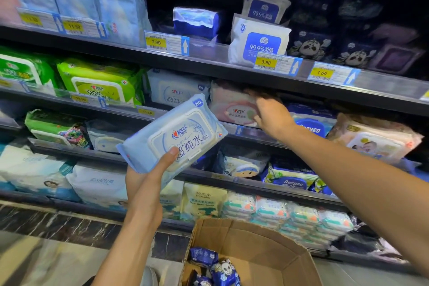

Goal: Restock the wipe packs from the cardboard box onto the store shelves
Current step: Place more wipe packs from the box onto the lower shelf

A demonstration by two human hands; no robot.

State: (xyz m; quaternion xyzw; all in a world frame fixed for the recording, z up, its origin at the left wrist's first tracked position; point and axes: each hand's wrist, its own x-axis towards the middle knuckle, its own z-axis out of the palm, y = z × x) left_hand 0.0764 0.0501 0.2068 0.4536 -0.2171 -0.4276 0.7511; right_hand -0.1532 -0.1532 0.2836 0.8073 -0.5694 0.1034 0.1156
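**Pale blue wipe pack held up in front of the shelves**

Nearest the camera, bottom edge: open cardboard box (253, 253), flaps up, partly cut off by the frame. Inside, a few dark blue wipe packs (216, 267) with a skull-ish panda print, heaped loosely; rest of the box interior out of view.

Just above that, left hand (148, 179) gripping a pale blue wipe pack (173, 133) by its lower-left end, thumb lying across the front near the lid, other fingers hidden behind. Pack held in the air, clear of the shelves, tilted: long axis running from lower left to upper right, white flip lid and printing facing the camera, the "80" corner pointing up toward the shelf.

Further in, right hand (270, 115) reaching into the second shelf, fingers spread and touching a pink wipe pack (232, 104) standing there. Fingertips lost in shadow under the shelf above, so hard to say whether gripping or only pressing.

Left of the pink one, a matching pale blue pack on the shelf (176, 89), partly hidden behind the held pack.

Top shelf: white 99.9% packs (257, 39), dark panda packs at far right, murky.
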